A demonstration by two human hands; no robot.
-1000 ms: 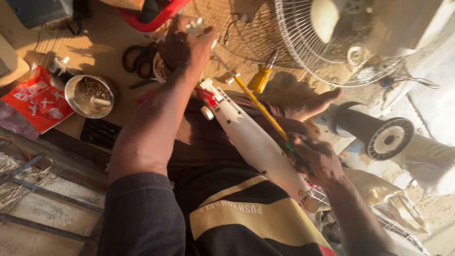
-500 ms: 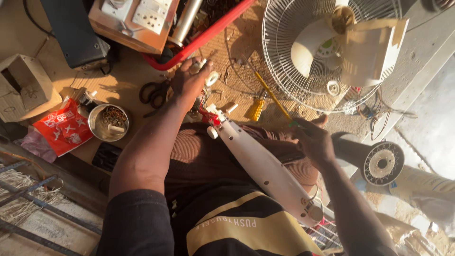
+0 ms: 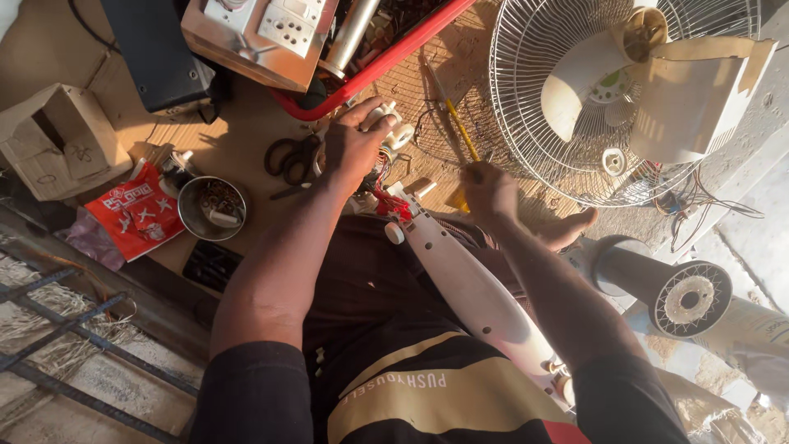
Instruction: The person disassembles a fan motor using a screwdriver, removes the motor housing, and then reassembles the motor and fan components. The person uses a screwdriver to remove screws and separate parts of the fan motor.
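The long white plastic fan column (image 3: 468, 288) lies stiff and light across the lap, left hand (image 3: 349, 148) fingers clamped on its wired far end, right hand (image 3: 489, 191) closed around a yellow-handled screwdriver (image 3: 457, 131).

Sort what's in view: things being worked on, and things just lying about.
In hand: left hand on the white part with wires; right hand gripping the yellow-handled screwdriver; white fan column across the lap.

Lying about: scissors, metal bowl, red packet, cardboard box, fan guard.
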